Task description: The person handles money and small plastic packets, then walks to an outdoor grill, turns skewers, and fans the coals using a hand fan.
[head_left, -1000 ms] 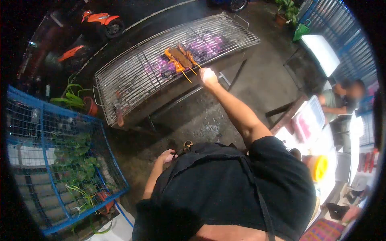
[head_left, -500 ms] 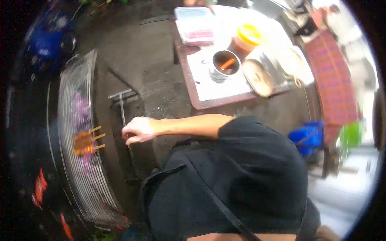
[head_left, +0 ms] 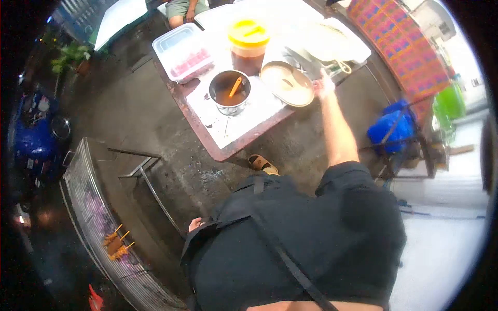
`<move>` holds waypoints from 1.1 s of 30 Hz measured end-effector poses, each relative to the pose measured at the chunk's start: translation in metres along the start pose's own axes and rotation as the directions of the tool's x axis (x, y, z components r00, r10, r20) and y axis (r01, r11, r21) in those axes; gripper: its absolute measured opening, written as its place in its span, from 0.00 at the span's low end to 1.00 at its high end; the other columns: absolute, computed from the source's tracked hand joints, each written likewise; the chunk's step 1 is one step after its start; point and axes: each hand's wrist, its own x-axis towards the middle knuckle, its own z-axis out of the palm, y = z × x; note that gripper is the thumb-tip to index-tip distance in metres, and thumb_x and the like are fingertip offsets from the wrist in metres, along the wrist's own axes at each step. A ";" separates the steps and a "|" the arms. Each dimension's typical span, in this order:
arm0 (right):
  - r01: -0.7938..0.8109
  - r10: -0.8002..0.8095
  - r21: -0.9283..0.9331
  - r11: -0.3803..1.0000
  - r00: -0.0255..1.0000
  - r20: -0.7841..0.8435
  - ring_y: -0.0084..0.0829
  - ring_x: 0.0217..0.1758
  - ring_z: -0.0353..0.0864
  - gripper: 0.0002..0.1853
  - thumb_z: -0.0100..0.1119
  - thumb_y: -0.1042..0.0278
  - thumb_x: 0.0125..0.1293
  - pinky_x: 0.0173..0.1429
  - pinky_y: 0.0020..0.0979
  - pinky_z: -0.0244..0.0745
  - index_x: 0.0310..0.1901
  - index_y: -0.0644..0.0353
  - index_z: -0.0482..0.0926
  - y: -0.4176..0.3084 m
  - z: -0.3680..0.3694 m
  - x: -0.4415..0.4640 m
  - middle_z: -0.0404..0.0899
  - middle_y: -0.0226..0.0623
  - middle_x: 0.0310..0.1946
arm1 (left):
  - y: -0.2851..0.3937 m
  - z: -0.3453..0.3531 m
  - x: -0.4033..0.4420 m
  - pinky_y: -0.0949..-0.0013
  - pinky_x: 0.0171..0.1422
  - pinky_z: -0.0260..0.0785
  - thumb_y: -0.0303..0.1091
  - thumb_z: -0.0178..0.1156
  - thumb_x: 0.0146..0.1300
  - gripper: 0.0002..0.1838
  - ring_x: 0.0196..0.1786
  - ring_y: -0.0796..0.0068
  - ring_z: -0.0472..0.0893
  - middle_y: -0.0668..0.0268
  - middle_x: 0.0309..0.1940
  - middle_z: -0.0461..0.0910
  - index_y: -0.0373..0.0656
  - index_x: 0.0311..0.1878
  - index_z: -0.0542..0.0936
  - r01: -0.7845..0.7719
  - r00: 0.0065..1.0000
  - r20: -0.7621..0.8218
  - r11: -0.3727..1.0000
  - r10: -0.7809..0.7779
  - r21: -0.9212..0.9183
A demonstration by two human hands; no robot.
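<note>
My right hand (head_left: 324, 86) reaches over the table, beside the right edge of an oval tan tray or lid (head_left: 288, 83). A flat grey metallic item (head_left: 306, 61) lies by its fingers. Glare and blur hide whether it grips anything. Only some fingertips of my left hand (head_left: 196, 224) show, low beside my dark shirt. To the left of the tray, a metal pot (head_left: 229, 106) holds brown liquid and an orange-handled utensil (head_left: 235, 87). Skewered food (head_left: 113, 246) lies on the long grill (head_left: 85, 179), its sticks pointing toward me.
On the table (head_left: 219, 153) stand a yellow-lidded tub (head_left: 249, 54) of brown liquid and a clear box (head_left: 179, 44) with pink contents. Someone sits behind it, their knee (head_left: 177, 20) showing. A blue bin (head_left: 393, 127) stands right, a blue motorbike (head_left: 39, 135) left.
My right arm has swung from near the grill, at left, over to the right side of the table. The view has turned, and my left fingertips now show.
</note>
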 end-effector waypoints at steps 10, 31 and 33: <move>0.200 -0.218 0.153 0.968 0.970 0.106 0.31 0.37 0.77 0.09 0.59 0.70 0.61 0.34 0.33 0.72 0.43 0.60 0.78 -0.086 -0.029 0.218 0.78 0.38 0.38 | 0.396 0.140 0.043 0.69 0.46 0.74 0.38 0.61 0.60 0.23 0.38 0.73 0.80 0.58 0.43 0.81 0.39 0.57 0.72 -0.351 0.933 0.017 0.893 0.361 0.281; 0.560 -0.223 0.705 0.435 -0.692 0.687 0.30 0.55 0.76 0.17 0.56 0.67 0.62 0.60 0.29 0.70 0.52 0.63 0.77 -0.075 0.286 -0.349 0.76 0.38 0.53 | 0.374 0.154 -0.092 0.56 0.57 0.68 0.49 0.57 0.62 0.31 0.52 0.52 0.76 0.49 0.50 0.73 0.41 0.63 0.66 -0.265 0.866 -0.340 0.913 0.367 0.311; 0.347 -0.064 0.780 0.522 -0.895 0.441 0.27 0.54 0.77 0.15 0.56 0.73 0.63 0.59 0.26 0.71 0.51 0.61 0.78 -0.015 0.264 -0.432 0.77 0.35 0.53 | 0.354 0.151 -0.106 0.57 0.57 0.69 0.52 0.59 0.60 0.34 0.52 0.56 0.78 0.48 0.54 0.72 0.42 0.64 0.66 -0.239 0.880 -0.382 0.958 0.283 0.159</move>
